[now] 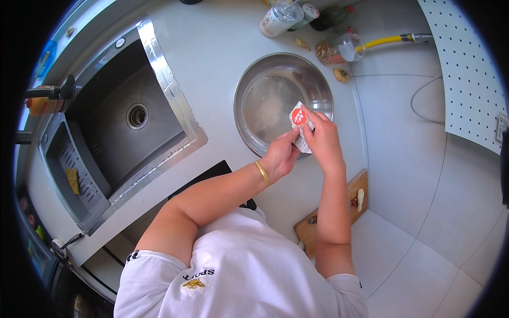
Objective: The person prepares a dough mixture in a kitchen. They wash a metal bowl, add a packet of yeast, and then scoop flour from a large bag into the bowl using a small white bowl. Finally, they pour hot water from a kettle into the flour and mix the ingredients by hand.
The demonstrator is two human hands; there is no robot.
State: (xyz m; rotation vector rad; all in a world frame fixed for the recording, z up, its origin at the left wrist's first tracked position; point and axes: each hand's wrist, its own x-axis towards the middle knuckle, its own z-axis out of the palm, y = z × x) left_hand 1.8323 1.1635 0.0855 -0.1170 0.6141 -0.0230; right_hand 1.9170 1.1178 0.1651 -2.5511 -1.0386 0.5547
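Note:
A small white paper packet (pixel 298 115) with a red round mark and writing is held in both hands over the near right part of a wide steel basin (pixel 248 123). My left hand (pixel 281 153), with a gold bracelet at its wrist, grips the packet's lower left edge. Fingers and thumb of my right hand (pixel 324 137) pinch its upper right side. Inside the basin lies a cloudy, pale substance (pixel 270 105), spread over the bottom; whether it is powder or liquid I cannot tell. The basin stands on the pale countertop (pixel 210 79).
A dark sink (pixel 159 115) with a drain is at the left, with a sponge (pixel 72 181) in its side tray. Jars (pixel 278 20), a tipped clear container (pixel 352 45) and a yellow hose (pixel 379 41) are beyond the basin. A wooden board (pixel 360 179) lies at right.

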